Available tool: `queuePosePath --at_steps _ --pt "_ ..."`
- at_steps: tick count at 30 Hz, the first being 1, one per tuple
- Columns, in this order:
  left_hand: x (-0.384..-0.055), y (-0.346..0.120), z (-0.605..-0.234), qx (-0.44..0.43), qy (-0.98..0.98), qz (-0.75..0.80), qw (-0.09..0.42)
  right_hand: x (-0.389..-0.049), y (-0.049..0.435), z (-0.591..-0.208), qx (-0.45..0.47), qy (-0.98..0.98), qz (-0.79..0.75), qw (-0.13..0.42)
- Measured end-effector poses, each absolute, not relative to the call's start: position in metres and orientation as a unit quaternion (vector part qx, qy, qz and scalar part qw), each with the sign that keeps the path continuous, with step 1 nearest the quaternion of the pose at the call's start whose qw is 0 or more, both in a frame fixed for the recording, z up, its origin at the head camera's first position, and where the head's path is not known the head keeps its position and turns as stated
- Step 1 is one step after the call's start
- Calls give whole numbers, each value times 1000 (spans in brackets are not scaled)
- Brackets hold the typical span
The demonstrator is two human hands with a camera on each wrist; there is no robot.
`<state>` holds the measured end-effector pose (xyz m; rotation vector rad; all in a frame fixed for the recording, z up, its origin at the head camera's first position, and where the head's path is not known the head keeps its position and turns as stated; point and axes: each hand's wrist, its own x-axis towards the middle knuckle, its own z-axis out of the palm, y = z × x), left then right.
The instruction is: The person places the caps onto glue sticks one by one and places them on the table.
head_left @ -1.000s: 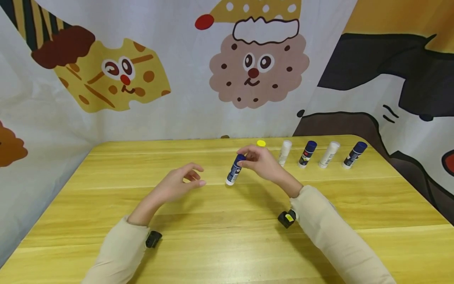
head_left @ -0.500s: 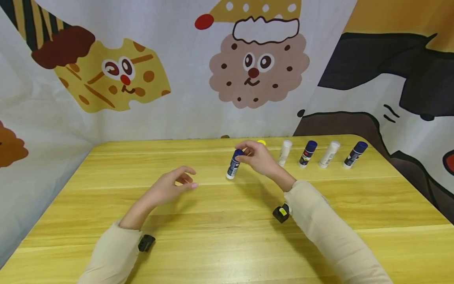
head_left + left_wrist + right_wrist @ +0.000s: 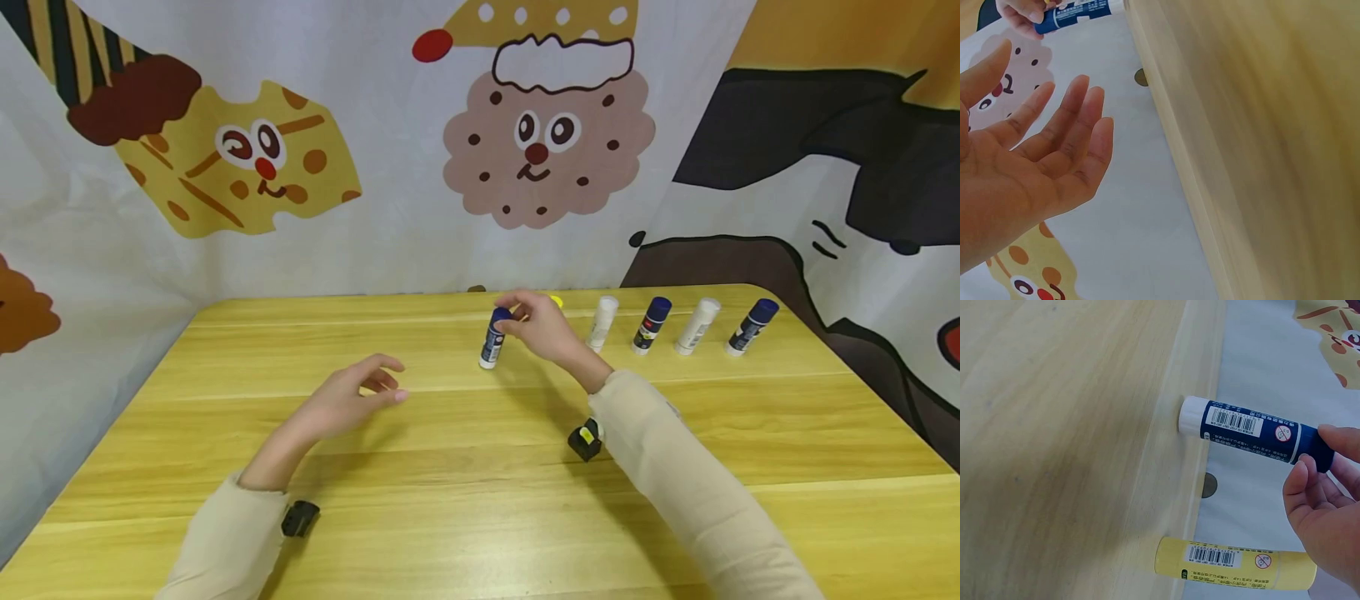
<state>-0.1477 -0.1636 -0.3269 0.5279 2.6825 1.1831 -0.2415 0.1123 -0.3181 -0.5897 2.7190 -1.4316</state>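
Note:
My right hand (image 3: 542, 327) pinches a dark blue glue stick (image 3: 492, 342) by its blue cap, between thumb and fingers. The stick stands nearly upright with its white base down at the table; in the right wrist view its barcode label (image 3: 1235, 420) shows. Beside it is a yellow glue stick (image 3: 1229, 565), mostly hidden behind the right hand in the head view. My left hand (image 3: 348, 397) hovers over the table to the left, fingers loosely bent and holding nothing; the left wrist view shows its palm and spread fingers (image 3: 1079, 112).
To the right along the back of the wooden table (image 3: 480, 500) stand a white glue stick (image 3: 602, 323), a blue one (image 3: 651, 326), another white one (image 3: 697, 327) and another blue one (image 3: 752, 327). A cartoon-printed curtain (image 3: 405, 208) hangs behind the table's far edge.
My right hand has moved the blue glue stick farther back on the table, toward the row. My left hand has drawn back a little to the left.

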Motion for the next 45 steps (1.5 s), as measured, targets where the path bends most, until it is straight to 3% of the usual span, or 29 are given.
queuePosePath --at_steps 45 --pt "-144 -172 -321 164 905 383 91 -257 100 -322 -173 870 -462 -8"
